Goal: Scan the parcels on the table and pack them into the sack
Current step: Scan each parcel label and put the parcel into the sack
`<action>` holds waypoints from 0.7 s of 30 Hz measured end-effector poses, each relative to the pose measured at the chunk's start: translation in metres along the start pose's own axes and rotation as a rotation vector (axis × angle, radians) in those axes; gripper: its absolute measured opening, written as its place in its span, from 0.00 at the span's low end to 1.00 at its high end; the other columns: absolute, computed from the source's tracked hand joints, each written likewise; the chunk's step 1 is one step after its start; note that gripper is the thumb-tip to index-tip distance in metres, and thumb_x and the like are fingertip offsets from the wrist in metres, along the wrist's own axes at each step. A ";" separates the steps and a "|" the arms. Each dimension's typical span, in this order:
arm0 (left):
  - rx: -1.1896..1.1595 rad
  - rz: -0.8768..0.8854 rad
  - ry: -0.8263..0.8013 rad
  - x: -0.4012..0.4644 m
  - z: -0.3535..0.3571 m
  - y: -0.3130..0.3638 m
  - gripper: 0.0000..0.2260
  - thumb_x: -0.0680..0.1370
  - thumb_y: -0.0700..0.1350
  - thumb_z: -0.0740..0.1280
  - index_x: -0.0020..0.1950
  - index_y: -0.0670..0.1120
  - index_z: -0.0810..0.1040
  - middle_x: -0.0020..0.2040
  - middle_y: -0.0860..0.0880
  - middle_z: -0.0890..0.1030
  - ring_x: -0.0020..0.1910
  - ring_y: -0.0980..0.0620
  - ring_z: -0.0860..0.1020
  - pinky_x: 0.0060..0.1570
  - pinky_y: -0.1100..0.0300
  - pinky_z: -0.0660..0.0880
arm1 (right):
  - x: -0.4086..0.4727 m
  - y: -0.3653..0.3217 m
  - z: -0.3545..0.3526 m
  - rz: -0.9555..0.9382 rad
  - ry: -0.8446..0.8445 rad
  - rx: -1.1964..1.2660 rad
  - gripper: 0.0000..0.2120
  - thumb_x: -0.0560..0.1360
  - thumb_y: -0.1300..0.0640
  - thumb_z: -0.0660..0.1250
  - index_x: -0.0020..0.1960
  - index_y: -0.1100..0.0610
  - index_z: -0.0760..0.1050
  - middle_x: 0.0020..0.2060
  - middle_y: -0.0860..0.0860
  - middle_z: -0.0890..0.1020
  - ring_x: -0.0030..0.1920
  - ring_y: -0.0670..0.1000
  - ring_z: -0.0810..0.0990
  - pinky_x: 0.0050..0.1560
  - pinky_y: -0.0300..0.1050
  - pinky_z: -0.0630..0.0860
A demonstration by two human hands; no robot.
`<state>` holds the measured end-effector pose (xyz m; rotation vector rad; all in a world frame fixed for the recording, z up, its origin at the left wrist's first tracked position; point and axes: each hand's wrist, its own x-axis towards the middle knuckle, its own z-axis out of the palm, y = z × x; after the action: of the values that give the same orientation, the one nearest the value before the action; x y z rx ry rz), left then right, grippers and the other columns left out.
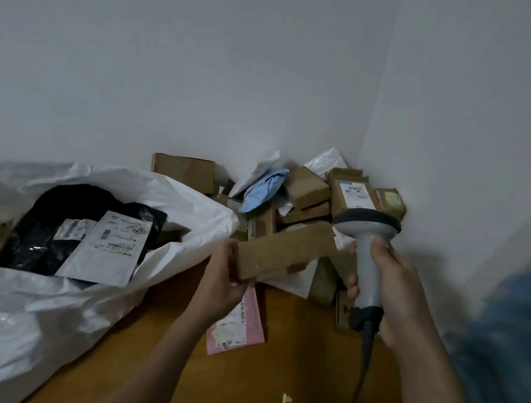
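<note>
My left hand (224, 285) grips one end of a flat brown cardboard parcel (280, 253), held up over the table. My right hand (392, 284) grips the handle of a grey barcode scanner (367, 238), whose head sits just right of the parcel. The big white sack (58, 312) lies open on the left, with black and white mailers (105, 246) inside. A pile of brown boxes and soft mailers (306, 192) fills the far corner of the wooden table (275, 386). A pink mailer (238, 323) lies flat below the held parcel.
White walls meet in a corner right behind the pile. The scanner's dark cable (364, 361) hangs down over the table. A small pale scrap (286, 399) lies near the front. A blurred blue sleeve (507, 347) fills the right edge.
</note>
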<state>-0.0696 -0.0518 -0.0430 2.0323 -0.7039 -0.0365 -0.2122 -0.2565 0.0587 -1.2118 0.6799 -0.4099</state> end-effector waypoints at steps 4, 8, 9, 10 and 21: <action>0.214 0.089 -0.072 -0.068 -0.001 -0.048 0.35 0.70 0.36 0.76 0.68 0.58 0.62 0.68 0.56 0.59 0.63 0.57 0.67 0.57 0.73 0.70 | -0.036 0.025 0.009 0.058 0.035 -0.006 0.15 0.81 0.46 0.59 0.54 0.57 0.74 0.33 0.57 0.75 0.28 0.51 0.74 0.26 0.42 0.71; 0.321 -0.007 -0.021 -0.135 -0.014 -0.097 0.41 0.66 0.30 0.76 0.68 0.59 0.62 0.71 0.44 0.58 0.64 0.50 0.64 0.58 0.58 0.73 | -0.072 0.059 0.024 0.137 0.026 -0.049 0.17 0.81 0.46 0.60 0.56 0.60 0.74 0.31 0.57 0.75 0.26 0.51 0.74 0.24 0.40 0.71; 0.335 -0.058 0.000 -0.149 -0.017 -0.107 0.41 0.65 0.29 0.75 0.68 0.58 0.62 0.71 0.42 0.59 0.63 0.49 0.66 0.57 0.57 0.74 | -0.081 0.067 0.025 0.155 0.019 -0.056 0.18 0.81 0.46 0.60 0.56 0.61 0.75 0.31 0.57 0.75 0.26 0.51 0.74 0.24 0.40 0.71; 0.309 -0.133 0.038 -0.162 -0.021 -0.112 0.40 0.66 0.27 0.74 0.68 0.56 0.62 0.70 0.42 0.60 0.62 0.48 0.69 0.55 0.59 0.75 | -0.088 0.074 0.027 0.171 0.010 -0.068 0.18 0.81 0.46 0.59 0.55 0.61 0.75 0.31 0.58 0.75 0.26 0.51 0.74 0.24 0.40 0.71; -1.150 -1.190 0.373 -0.208 -0.025 -0.126 0.03 0.78 0.39 0.62 0.46 0.42 0.74 0.51 0.42 0.73 0.45 0.45 0.75 0.46 0.51 0.74 | -0.115 0.102 0.036 0.257 -0.131 -0.276 0.17 0.82 0.46 0.59 0.55 0.60 0.76 0.31 0.57 0.76 0.28 0.51 0.75 0.29 0.43 0.72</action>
<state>-0.1768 0.1181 -0.1817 0.9994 0.7204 -0.5830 -0.2789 -0.1268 -0.0015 -1.3764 0.7849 -0.0217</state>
